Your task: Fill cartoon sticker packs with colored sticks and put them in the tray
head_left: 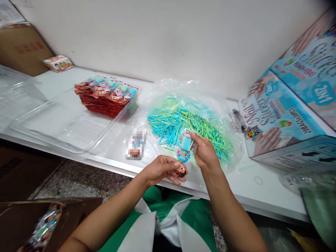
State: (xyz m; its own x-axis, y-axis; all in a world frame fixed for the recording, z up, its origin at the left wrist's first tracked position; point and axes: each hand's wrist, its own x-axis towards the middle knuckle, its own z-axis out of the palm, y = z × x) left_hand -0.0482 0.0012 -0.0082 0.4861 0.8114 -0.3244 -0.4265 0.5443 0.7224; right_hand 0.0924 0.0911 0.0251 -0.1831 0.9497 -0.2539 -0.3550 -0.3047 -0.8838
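Note:
Over the table's front edge, my left hand (162,169) pinches the lower end of a small printed sachet (185,147) with a cartoon head and the word "Stick" on it. My right hand (205,151) grips its upper end, where blue sticks show through the clear film. Just behind lies a heap of thin blue and green sticks (181,121) on an opened clear plastic bag (233,141). Another similar packet, blurred out (136,144), rests on the table left of my hands.
Filled sachets (105,96) stand stacked in a clear plastic tray (59,144) on the left. Large printed "Nail Stickers" boxes (289,119) are at right. A cardboard box (19,49) and a small carton (58,63) sit back left. Below left, an open carton (79,211) holds sachets.

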